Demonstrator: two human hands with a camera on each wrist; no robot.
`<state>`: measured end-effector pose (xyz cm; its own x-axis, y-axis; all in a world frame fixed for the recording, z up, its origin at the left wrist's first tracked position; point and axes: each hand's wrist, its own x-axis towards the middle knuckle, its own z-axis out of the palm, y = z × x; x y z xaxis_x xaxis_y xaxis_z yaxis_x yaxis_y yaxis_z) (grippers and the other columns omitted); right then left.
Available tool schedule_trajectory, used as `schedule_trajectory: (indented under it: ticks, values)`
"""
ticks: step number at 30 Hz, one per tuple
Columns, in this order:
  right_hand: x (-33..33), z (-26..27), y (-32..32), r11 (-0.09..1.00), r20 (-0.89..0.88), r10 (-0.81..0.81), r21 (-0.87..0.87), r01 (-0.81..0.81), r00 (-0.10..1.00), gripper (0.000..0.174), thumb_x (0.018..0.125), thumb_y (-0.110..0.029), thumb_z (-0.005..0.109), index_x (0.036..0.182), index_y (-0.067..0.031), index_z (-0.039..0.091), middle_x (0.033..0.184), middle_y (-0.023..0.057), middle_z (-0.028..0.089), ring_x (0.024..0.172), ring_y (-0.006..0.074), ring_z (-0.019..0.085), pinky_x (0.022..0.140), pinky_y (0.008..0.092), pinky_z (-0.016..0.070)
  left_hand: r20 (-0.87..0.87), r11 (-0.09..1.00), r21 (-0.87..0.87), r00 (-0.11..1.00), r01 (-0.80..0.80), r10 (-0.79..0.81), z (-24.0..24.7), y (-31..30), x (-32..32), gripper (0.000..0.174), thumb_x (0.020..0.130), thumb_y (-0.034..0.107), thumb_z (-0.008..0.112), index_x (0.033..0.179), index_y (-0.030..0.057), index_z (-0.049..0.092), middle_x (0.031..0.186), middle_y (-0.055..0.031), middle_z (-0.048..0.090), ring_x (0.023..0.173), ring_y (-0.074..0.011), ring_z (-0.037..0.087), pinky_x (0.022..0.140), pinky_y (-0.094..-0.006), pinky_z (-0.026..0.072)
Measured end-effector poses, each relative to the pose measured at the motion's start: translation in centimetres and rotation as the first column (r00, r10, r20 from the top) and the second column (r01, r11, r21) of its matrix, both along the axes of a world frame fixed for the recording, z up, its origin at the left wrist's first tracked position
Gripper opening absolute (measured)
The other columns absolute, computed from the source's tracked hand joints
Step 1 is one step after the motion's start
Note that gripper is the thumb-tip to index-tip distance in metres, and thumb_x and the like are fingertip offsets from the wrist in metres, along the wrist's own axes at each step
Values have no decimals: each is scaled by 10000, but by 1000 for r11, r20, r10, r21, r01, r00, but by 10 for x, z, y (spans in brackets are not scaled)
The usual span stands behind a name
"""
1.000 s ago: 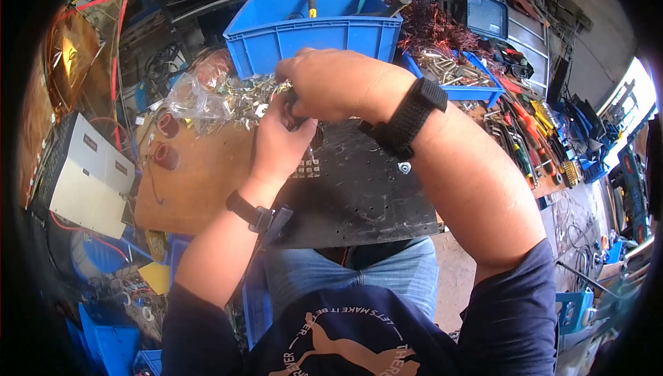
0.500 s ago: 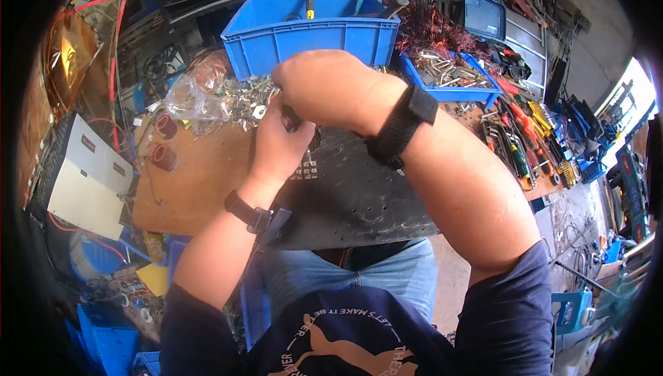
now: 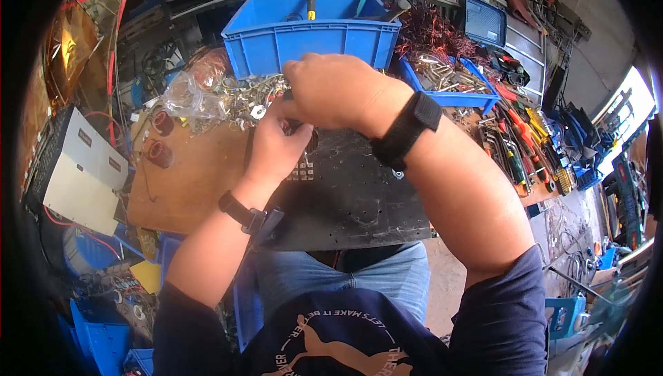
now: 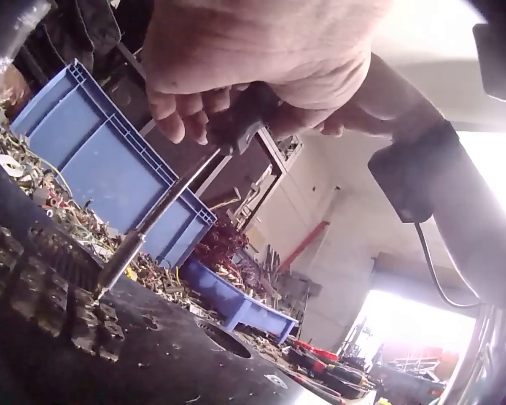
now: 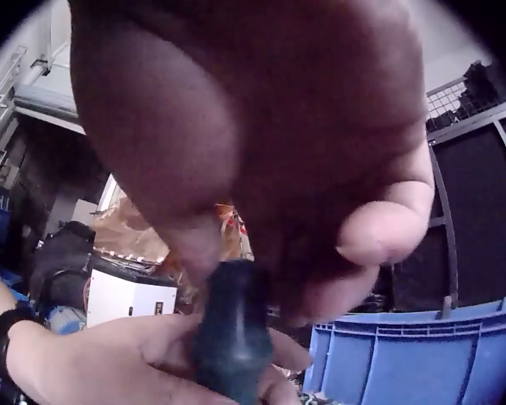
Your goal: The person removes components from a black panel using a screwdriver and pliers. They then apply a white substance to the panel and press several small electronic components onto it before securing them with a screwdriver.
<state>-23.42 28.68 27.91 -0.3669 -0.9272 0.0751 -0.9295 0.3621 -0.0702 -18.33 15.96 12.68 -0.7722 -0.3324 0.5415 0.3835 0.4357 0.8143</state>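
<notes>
Between my two hands stands a screwdriver with a dark green handle [image 5: 232, 337]. Its steel shaft [image 4: 173, 187] slants down, and the tip meets a row of small metal terminal blocks [image 4: 93, 325] on a black board [image 3: 359, 203]. My left hand [image 3: 275, 147] grips the handle low down, fingers curled round it. Above it, my right hand [image 3: 338, 89] holds the handle's top end between thumb and bent fingers, as the right wrist view shows. In the head view both hands hide most of the screwdriver.
Behind the hands sits a large blue bin [image 3: 311, 48]. Loose metal scraps [image 3: 242, 103] and a clear plastic bag [image 3: 186, 100] lie to its left front. A blue tray of metal parts [image 3: 449, 75] and several hand tools [image 3: 518, 141] are at right; two reddish-brown rings [image 3: 160, 153] at left.
The right hand has turned and shifted slightly about the top of the screwdriver. The left hand stays nearly in place. The whole head view has drifted a little.
</notes>
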Motion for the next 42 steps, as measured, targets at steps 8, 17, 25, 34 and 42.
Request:
schedule_trajectory:
  ticks: [8,17,25,34,42]
  values:
    - [-7,-9,2,997,29,18,-82,-15,999,302,839,-222,599,993,35,631,1066,239,621,1030,350,605,872,403,483,-40,996,-56,997,-72,69,5,4,2,386,779,77,680,1140,18,555,1019,-113,648,858,-184,621,769,-319,483]
    - [-5,-11,1,994,-105,-72,-90,63,992,321,860,-298,593,960,1,649,978,222,651,942,368,632,800,424,515,-32,999,23,999,-42,43,3,6,0,371,766,77,699,1112,12,581,968,-85,663,837,-152,617,784,-291,481]
    - [-1,-6,3,999,-7,16,-42,-16,1000,260,839,-211,602,980,4,638,905,217,664,913,379,639,801,418,512,38,998,30,998,-54,53,-2,1,-1,358,772,138,725,1086,24,595,887,-64,662,790,-143,589,758,-300,471]
    - [-14,-23,-1,987,-62,4,-162,-14,998,238,835,-228,608,915,-7,647,867,195,675,862,368,652,765,430,516,29,1000,14,999,-13,13,3,4,4,362,791,115,717,1116,30,583,969,-46,656,854,-152,604,807,-300,472]
    - [-19,-30,7,960,-57,-74,-275,55,996,280,835,-294,624,898,-21,638,838,194,666,846,381,637,748,444,505,13,998,52,999,39,-40,2,0,13,377,797,-46,557,1171,-2,535,1041,-67,573,949,-157,544,891,-301,442]
